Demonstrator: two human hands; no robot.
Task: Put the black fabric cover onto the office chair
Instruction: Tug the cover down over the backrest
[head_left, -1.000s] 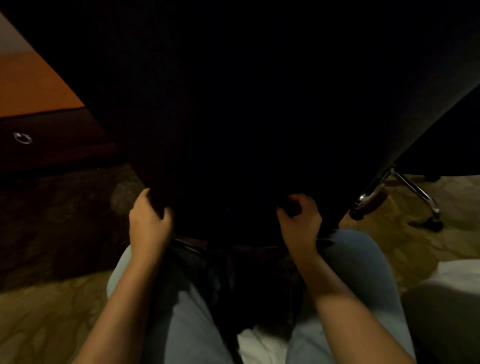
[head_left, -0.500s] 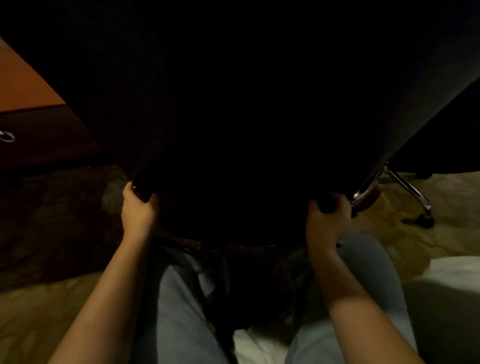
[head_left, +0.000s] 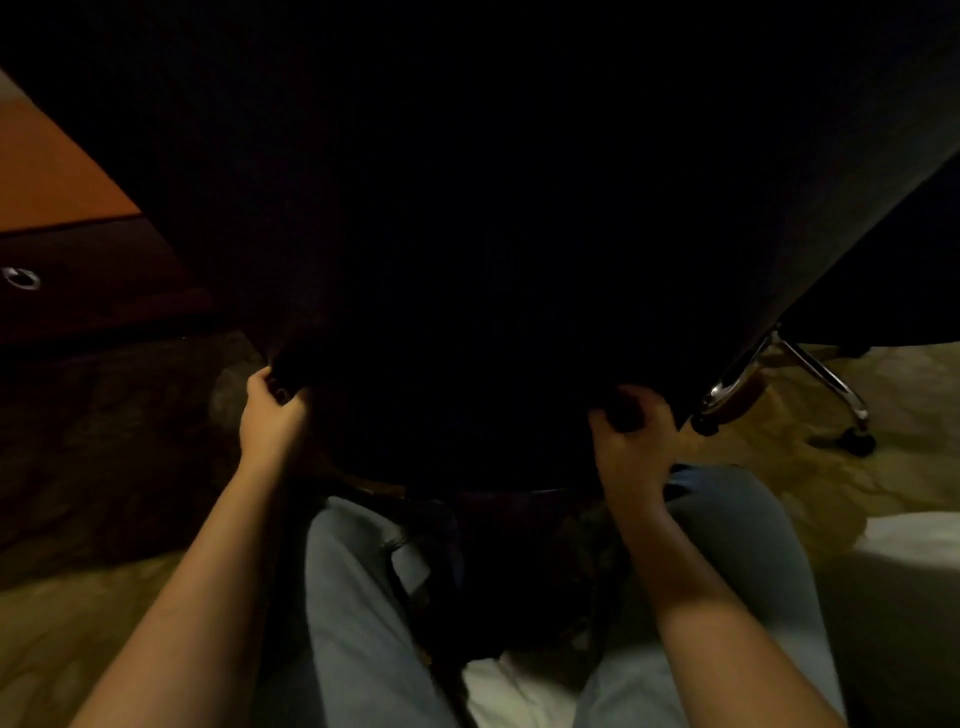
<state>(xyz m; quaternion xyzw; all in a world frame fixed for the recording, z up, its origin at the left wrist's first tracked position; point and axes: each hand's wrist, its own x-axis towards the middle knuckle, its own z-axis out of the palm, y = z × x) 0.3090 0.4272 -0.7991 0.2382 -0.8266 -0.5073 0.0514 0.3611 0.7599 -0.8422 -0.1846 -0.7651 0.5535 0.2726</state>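
Observation:
The black fabric cover (head_left: 493, 218) fills the upper part of the dim view, stretched over the backrest of the office chair. Only the chair's chrome base legs (head_left: 810, 374) and a castor show at the right. My left hand (head_left: 272, 415) grips the cover's lower left edge. My right hand (head_left: 631, 431) is closed on its lower right edge, next to the chrome leg. Both fists hold bunched fabric at the bottom hem. The chair's seat is hidden behind the cover and in shadow.
A dark wooden desk (head_left: 57, 182) with a drawer ring pull (head_left: 21, 278) stands at the left. Patterned carpet (head_left: 883, 415) lies around the chair. My knees in light trousers (head_left: 748, 545) sit just below the chair. A white bed edge (head_left: 914, 535) is at the right.
Both hands moved outward along the cover's lower hem, from near the middle to its left and right corners, still gripping the fabric. The view shifted slightly.

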